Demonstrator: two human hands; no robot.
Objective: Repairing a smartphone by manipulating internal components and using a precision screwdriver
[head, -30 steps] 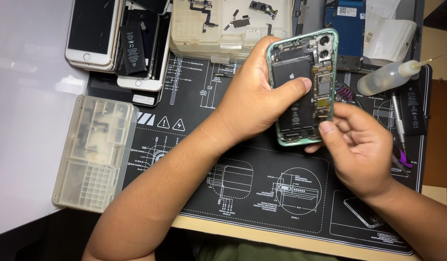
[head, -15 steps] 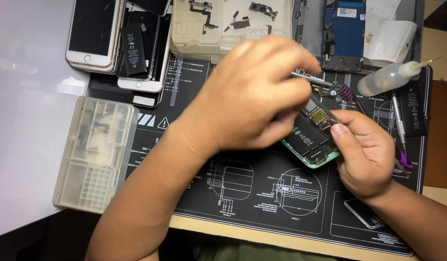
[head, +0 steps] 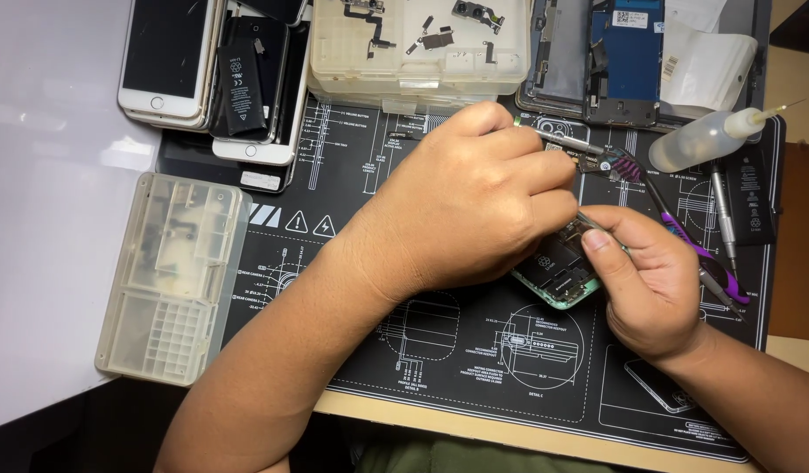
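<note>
Head view, looking down: the widest thing under me is the black repair mat (head: 474, 368) printed with white diagrams, lying on the worktop (head: 45, 219), whose pale surface shows to the left. On that pale part, its right edge over the mat's edge, sits a clear plastic parts box (head: 172, 276) with small compartments. Along the top of the mat there is a stack of phones (head: 172, 57), one white-faced and one opened with its black battery showing, then a second translucent organiser box (head: 418, 44) with small black parts on its lid, then a blue-backed screen assembly (head: 636, 52). My left hand (head: 474, 206) is curled over the middle of the mat, fingers closed together around a thin metal tool whose end pokes out past my knuckles; that hand hides most of the opened phone with a mint-green frame (head: 562, 276), which is on or just over the mat between my two hands, with its boards and connectors facing up. My right hand (head: 654, 289) pinches the phone's right edge, thumb on top, fingers clamped on it. To the right lie a clear squeeze bottle with a needle tip (head: 706, 140), purple-handled tweezers (head: 698, 254) and a slim grey screwdriver (head: 724, 215).
</note>
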